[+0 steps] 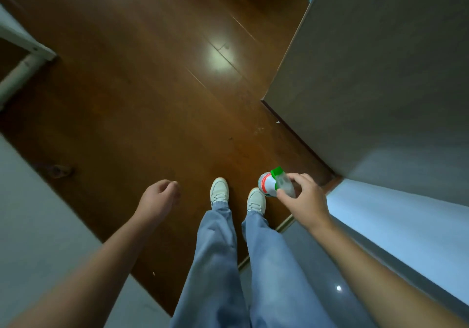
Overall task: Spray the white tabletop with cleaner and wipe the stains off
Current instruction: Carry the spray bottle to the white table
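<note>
- The cleaner bottle is carried low in the right hand, above the wooden floor and just beside the right shoe as seen from above. It is white with a red band and a green cap or nozzle piece, tilted with the green end pointing away from the body.
- The right hand is closed around the bottle's top end with thumb and fingers wrapped over it. Whether a finger rests on a trigger cannot be told.
- The left hand hangs free, fingers loosely curled into a half-closed fist, holding nothing. No cloth is visible in either hand.
- No white tabletop is clearly in view. A pale surface with a round leg shows at the upper left edge of the frame; whether this is the target cannot be told. A grey cabinet side stands to the right.
- Judged step: carrying the cleaner to the table; spraying has not begun.
- Recommended procedure:
  - Regrip the bottle upright before arrival, so that the nozzle faces away from the body.
  - Confirm the nozzle direction before pressing.
  - Obtain a wiping cloth with the free left hand.
  - Stand square to the table edge and spray from above the stains, not across the edge toward the floor.
</note>
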A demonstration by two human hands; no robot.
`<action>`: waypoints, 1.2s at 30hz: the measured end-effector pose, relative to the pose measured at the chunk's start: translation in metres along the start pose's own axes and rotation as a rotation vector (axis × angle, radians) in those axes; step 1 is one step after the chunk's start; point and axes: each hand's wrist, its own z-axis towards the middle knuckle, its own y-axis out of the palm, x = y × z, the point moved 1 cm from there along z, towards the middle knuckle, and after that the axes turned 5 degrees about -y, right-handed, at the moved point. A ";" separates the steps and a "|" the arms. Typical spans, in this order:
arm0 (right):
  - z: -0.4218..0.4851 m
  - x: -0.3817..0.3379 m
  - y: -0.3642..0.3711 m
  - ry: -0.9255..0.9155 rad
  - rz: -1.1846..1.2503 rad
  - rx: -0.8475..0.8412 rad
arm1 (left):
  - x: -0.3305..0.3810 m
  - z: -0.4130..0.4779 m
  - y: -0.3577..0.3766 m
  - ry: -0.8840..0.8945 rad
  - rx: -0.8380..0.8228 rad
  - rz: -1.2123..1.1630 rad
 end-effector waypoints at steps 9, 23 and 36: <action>-0.069 -0.118 -0.046 -0.379 -0.035 -0.119 | -0.062 -0.133 -0.054 0.013 0.208 -0.274; -0.056 -0.242 0.029 -0.585 -0.284 -0.341 | -0.230 -0.159 -0.098 -0.341 0.307 -0.668; 0.017 -0.327 0.050 -0.527 -0.193 -0.188 | -0.108 -0.060 -0.230 -0.062 0.229 -0.547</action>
